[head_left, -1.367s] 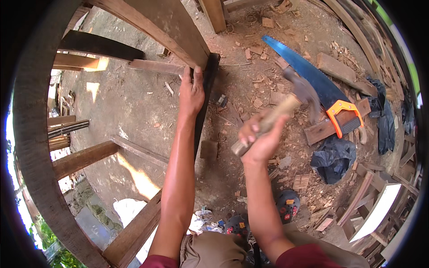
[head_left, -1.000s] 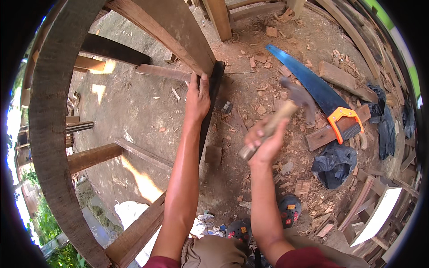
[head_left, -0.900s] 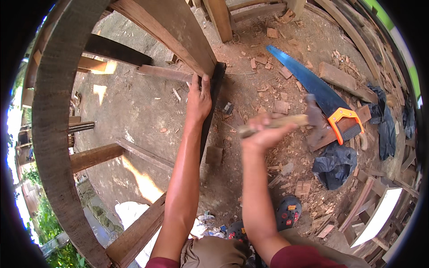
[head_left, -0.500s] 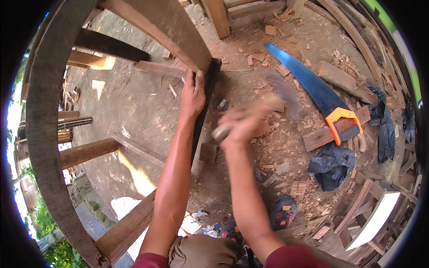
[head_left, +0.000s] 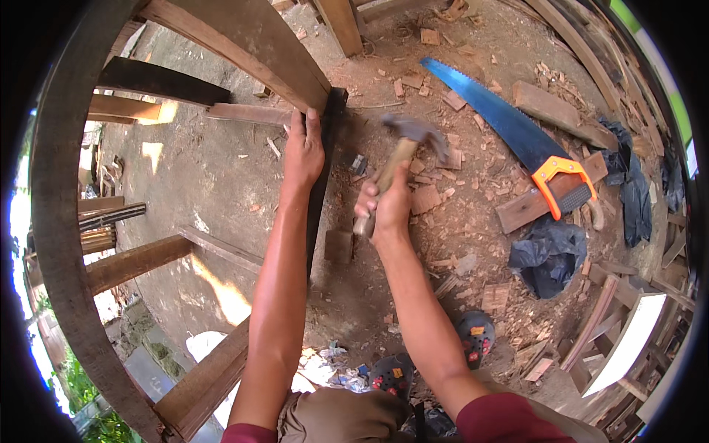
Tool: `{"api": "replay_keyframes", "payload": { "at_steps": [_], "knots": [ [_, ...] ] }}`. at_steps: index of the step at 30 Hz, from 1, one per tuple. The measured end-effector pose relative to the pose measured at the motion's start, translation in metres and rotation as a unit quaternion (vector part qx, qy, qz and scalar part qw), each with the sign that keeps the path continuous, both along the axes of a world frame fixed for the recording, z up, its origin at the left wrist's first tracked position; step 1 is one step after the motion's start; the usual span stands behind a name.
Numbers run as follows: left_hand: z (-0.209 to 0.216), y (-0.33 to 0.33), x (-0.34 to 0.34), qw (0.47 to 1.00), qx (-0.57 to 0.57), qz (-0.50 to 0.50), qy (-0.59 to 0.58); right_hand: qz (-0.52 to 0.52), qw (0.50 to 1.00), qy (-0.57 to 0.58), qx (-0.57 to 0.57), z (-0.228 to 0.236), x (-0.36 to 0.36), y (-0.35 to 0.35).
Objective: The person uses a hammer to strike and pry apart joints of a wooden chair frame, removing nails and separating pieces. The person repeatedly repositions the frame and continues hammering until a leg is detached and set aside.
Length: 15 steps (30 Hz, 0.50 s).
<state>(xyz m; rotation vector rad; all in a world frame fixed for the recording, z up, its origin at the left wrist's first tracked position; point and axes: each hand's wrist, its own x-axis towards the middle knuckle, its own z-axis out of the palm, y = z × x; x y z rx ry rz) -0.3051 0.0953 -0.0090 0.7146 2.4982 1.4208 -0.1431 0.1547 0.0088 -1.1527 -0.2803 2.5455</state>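
Observation:
My right hand is wrapped round the wooden handle of a claw hammer, whose metal head points away from me above the ground. My left hand is closed against the edge of a dark wooden board, two fingers pointing up near the corner where it meets a wide brown plank; the thumb is hidden. A thin wooden rail reaches that same corner from the left.
A blue handsaw with an orange handle lies at the right across a wood offcut. Black plastic lies below it. Wood chips cover the ground. A curved timber rises at the left. My shoes show at the bottom.
The hammer, blurred before with its head pointing right, now points away from me and shows sharply. My left hand keeps its place on the board; the whole view has shifted slightly.

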Motion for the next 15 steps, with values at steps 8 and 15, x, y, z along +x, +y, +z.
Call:
{"api": "replay_keyframes", "payload": {
  "at_steps": [8,15],
  "knots": [
    [0.006,0.006,0.006,0.997,-0.064,0.040,0.031,0.287,0.935,-0.074,0.194,0.032,0.039,0.034],
    [0.028,-0.010,0.055,0.966,-0.196,0.052,0.163,0.574,0.378,-0.124,0.716,0.074,0.174,0.125]
  ]
}}
